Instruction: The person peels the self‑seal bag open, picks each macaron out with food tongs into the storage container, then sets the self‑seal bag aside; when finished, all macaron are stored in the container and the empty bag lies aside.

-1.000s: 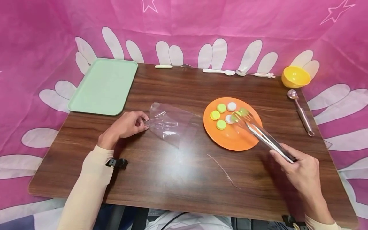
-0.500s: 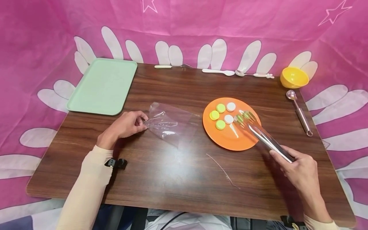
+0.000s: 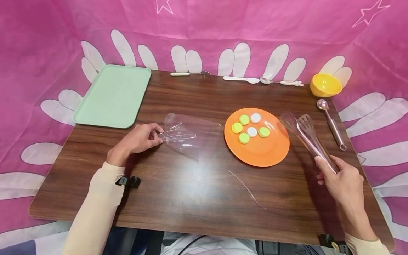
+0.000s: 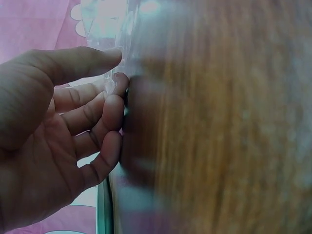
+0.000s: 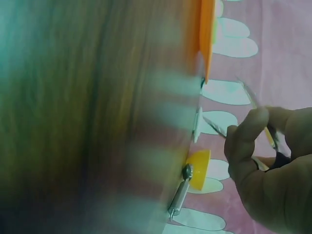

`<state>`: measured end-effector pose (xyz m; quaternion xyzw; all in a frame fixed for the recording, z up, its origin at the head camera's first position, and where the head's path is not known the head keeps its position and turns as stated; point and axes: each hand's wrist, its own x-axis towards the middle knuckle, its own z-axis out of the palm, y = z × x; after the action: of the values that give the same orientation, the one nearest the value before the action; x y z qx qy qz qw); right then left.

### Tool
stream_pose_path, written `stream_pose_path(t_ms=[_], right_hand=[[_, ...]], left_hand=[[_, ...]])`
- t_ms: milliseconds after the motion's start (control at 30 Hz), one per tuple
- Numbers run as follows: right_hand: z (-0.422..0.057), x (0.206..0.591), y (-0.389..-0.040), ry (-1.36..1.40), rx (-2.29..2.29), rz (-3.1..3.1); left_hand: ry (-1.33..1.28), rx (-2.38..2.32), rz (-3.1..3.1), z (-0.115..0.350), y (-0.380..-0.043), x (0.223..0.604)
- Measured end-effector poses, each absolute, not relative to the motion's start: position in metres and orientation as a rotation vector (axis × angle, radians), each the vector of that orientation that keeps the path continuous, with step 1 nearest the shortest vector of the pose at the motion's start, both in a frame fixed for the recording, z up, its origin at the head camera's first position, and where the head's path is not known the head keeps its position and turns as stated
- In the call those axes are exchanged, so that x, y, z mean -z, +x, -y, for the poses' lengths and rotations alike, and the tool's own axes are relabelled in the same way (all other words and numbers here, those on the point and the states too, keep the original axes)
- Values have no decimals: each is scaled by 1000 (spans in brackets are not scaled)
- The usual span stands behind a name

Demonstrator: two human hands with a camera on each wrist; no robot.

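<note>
In the head view my left hand [image 3: 140, 139] pinches the gathered end of a clear plastic bag [image 3: 186, 136] lying on the table. A bit of the crumpled film [image 4: 110, 87] shows at my fingertips in the left wrist view. My right hand [image 3: 343, 182] holds metal tongs [image 3: 313, 141] by the handle end, right of the orange plate [image 3: 271, 156]. Their slotted heads are spread, with nothing between them. On the plate lie several small round macaron-like pieces: green [image 3: 264, 132], white [image 3: 255, 118] and yellow [image 3: 237, 128].
A thin twist tie [image 3: 247, 189] lies near the front. The green tray [image 3: 113, 95] is at back left. Along the back are a fork [image 3: 181, 74], a white spoon [image 3: 242, 79] and another spoon [image 3: 282, 82]. A yellow bowl [image 3: 326, 85] and an ice-cream scoop [image 3: 331, 124] stand at right.
The tongs have come off the green pieces on the plate and swung right, their heads now wider apart. My left hand and the bag have stayed nearly still.
</note>
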<state>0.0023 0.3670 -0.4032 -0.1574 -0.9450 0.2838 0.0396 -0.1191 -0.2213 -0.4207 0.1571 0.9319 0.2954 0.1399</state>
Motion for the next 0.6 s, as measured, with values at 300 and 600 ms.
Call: stream_pose_path(t_ms=[300, 600], right_hand=[[-377, 417, -12, -439, -754, 2984], [-379, 424, -16, -330, -575, 3086]], left_hand=[[449, -838, -2702, 219, -118, 419], [463, -800, -2727, 219, -116, 417]])
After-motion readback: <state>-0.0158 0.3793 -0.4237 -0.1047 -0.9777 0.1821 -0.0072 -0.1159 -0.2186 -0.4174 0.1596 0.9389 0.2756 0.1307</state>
